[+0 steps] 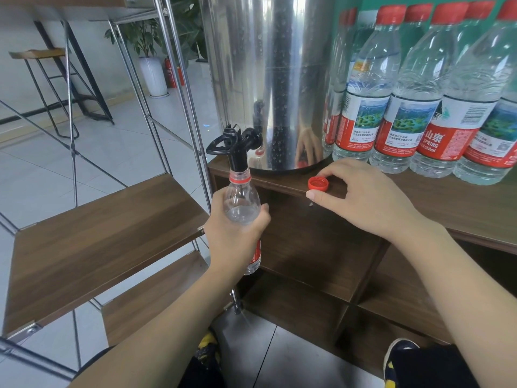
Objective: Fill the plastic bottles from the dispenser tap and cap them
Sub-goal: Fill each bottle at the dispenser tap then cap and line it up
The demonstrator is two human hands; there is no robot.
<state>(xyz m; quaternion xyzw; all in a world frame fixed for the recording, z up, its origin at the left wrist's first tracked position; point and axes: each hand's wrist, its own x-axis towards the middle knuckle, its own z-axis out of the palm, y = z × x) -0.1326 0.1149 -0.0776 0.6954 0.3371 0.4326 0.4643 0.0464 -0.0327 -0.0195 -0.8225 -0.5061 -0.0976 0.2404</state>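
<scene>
Tiled floor, metal-frame shelf rack at left, dark wood table (461,208) carrying a steel dispenser (268,79) and a row of capped, full bottles (414,102) at back right. Left hand (235,233) curled round the plastic bottle (242,204), neck held up right under the black tap (235,144), spout looks to sit in or at the mouth. Right hand (361,194) rests on the table edge, fingertips pinching the red cap (318,183), which sits open side up on the wood just in front of the dispenser base. Step looks like filling: keep the bottle upright and the mouth centred under the spout, since the tap lever needs a hand and the right one is busy with the cap. Bottle is clear, thin-walled, red neck ring, red label low down; seems to hold little or no water at the shoulder, level below is hidden by the hand.
</scene>
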